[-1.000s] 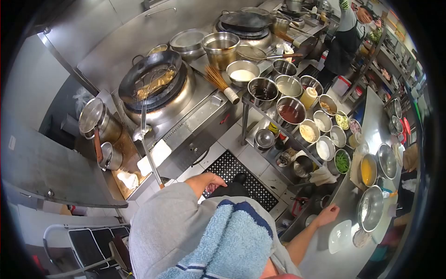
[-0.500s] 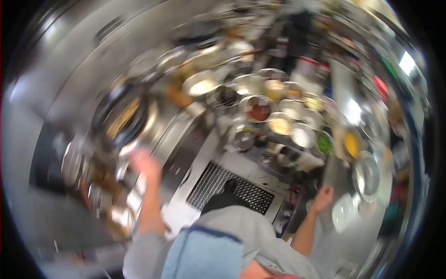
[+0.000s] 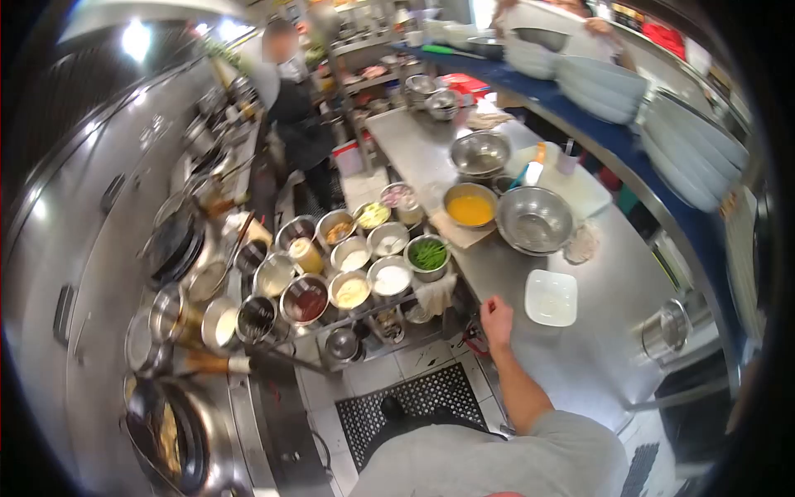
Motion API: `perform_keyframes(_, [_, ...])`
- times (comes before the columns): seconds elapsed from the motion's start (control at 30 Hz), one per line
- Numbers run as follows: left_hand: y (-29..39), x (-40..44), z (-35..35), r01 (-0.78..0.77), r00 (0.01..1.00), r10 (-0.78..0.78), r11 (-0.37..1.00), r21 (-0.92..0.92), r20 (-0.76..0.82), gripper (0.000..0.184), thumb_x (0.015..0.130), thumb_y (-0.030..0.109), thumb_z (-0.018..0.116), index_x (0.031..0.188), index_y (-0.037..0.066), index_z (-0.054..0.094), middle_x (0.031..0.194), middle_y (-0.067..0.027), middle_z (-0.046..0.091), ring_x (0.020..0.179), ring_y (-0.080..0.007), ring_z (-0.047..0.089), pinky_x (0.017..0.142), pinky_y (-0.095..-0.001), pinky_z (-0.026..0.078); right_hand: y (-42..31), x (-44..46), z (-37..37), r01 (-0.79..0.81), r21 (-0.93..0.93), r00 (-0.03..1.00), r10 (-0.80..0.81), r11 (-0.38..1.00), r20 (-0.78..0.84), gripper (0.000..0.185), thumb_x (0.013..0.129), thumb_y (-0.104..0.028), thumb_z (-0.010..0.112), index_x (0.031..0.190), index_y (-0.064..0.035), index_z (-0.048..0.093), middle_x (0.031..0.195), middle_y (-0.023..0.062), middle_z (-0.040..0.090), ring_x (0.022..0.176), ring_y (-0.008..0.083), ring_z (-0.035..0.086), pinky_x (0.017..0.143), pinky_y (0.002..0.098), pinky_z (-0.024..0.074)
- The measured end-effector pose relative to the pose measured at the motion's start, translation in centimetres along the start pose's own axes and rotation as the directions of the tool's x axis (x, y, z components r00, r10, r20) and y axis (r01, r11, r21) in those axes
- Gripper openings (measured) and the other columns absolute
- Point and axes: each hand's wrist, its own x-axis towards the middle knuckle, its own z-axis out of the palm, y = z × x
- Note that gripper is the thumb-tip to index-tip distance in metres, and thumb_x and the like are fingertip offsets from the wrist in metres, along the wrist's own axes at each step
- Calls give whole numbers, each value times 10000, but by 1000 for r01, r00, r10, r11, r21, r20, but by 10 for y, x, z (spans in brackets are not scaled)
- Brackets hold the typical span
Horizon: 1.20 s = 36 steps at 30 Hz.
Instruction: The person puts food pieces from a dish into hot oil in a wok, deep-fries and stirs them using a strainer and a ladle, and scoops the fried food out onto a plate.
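Observation:
My right hand [image 3: 497, 322] hangs at the edge of the steel counter, its fingers curled into a loose fist with nothing showing in it. Just right of it on the counter sits a square white bowl [image 3: 551, 298]. Farther back are a perforated steel bowl [image 3: 534, 219] and a bowl of yellow liquid [image 3: 469, 206]. To the hand's upper left, a container of chopped greens [image 3: 428, 253] stands beside a container of white powder [image 3: 389, 276]. My left hand is outside the view.
A wok [image 3: 189, 435] with food in it sits on the range at lower left. Stacked white bowls [image 3: 600, 87] line the blue shelf at upper right. A person in a dark apron [image 3: 300, 116] stands in the aisle. A perforated black mat [image 3: 414, 406] covers part of the floor.
The view has swung to the right and sharpened from a blur. My left hand, earlier near the range, has left the view. My right hand stays closed beside the counter.

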Motion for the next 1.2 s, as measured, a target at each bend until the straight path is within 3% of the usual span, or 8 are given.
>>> perform_keyframes(0.2, [-79, 39, 58, -26, 903, -45, 987, -158, -426, 341, 787, 56, 461, 1084, -102, 518, 817, -231, 610, 725, -346, 617, 622, -409, 513, -23, 3, -11, -56, 2, 996, 56, 998, 66, 161, 818, -124, 592, 742, 10, 545, 601, 165, 553, 514, 265, 528, 534, 367, 434])
perform_keyframes(0.4, [-63, 32, -12, 492, 788, -329, -172, -853, 521, 183, 772, -25, 367, 782, -82, 540, 568, -38, 429, 364, -95, 356, 290, -216, 218, -22, 2, -10, -49, 23, 996, 48, 999, 74, 156, 814, -112, 590, 741, 17, 540, 606, 167, 559, 517, 264, 534, 541, 373, 442])
perform_keyframes(0.63, [-55, 48, -20, 725, 613, 123, -480, -493, 781, 220, 848, -55, 372, 646, -41, 458, 552, 52, 324, 382, -25, 260, 311, -186, 149, -19, 1, -9, -33, 63, 997, 28, 997, 72, 166, 830, -113, 589, 751, 22, 536, 613, 157, 548, 527, 240, 518, 544, 368, 429])
perform_keyframes(0.8, [-39, 52, 11, 314, 926, 140, 223, -923, 349, 343, 881, 7, 463, 541, 25, 499, 479, 22, 382, 364, -66, 340, 317, -260, 168, -26, 3, -12, 3, 20, 997, -5, 1000, 72, 167, 824, -99, 583, 737, 36, 537, 601, 167, 545, 517, 246, 523, 541, 367, 438])
perform_keyframes(0.93, [-23, 34, 1, -654, 708, 534, 743, -144, -463, 312, 875, 153, 529, 615, -13, 577, 508, -158, 518, 453, -343, 503, 425, -422, 366, -18, 3, -9, -9, 31, 998, 7, 999, 58, 158, 832, -109, 571, 761, 31, 554, 616, 165, 555, 537, 256, 530, 556, 379, 442])
perform_keyframes(1.1, [-24, 46, 21, -500, 759, 562, 827, 259, -329, 43, 664, 66, 569, 700, 54, 588, 733, -188, 582, 738, -351, 574, 613, -460, 448, -6, 3, -5, 82, -96, 991, -71, 992, 110, 149, 847, -134, 555, 821, 12, 571, 702, 166, 575, 618, 269, 535, 624, 383, 451])
perform_keyframes(1.17, [3, 22, -25, 186, 978, -171, 489, -852, 116, 182, 726, 76, 490, 820, -19, 614, 748, -221, 602, 669, -314, 600, 584, -441, 458, 0, 4, -2, 184, -29, 979, -180, 983, 99, 217, 871, -172, 533, 793, 30, 537, 688, 180, 537, 629, 295, 509, 626, 388, 432])
perform_keyframes(1.2, [1, 28, -17, 167, 976, -209, 566, -807, 56, 253, 754, 111, 450, 885, -32, 614, 764, -234, 616, 613, -294, 603, 573, -424, 466, 11, 6, 2, 183, -37, 980, -180, 982, 90, 228, 873, -178, 536, 791, 35, 534, 696, 183, 540, 638, 299, 515, 630, 386, 432])
